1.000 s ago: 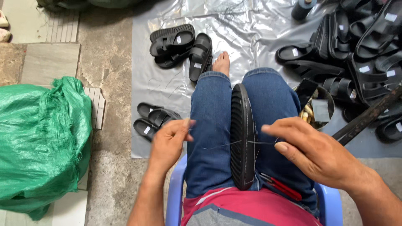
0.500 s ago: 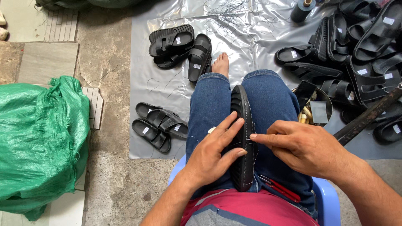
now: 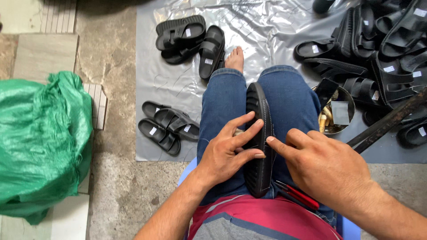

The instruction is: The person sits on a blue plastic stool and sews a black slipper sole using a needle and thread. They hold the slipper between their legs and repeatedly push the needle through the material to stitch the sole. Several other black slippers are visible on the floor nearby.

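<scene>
Sandal (image 3: 259,146): black, stands on edge between the thighs, under both hands.
Left hand (image 3: 224,153): fingers spread open, pressing its side.
Right hand (image 3: 327,166): forefinger touching the sole edge, gripping nothing.
Handling: probably light, rubbery, flexible; steady by the flanks.

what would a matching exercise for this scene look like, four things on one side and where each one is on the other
Things:
1. black sandal
2. green bag
3. metal bowl
4. red-handled tool

Places:
A. on the floor, to the person's left
B. on the lap, beside the right hand
C. on edge between the knees, under the fingers of the left hand
D. on the plastic sheet, by the right knee, next to the sandal heap

Pairs: 1-C, 2-A, 3-D, 4-B
</scene>
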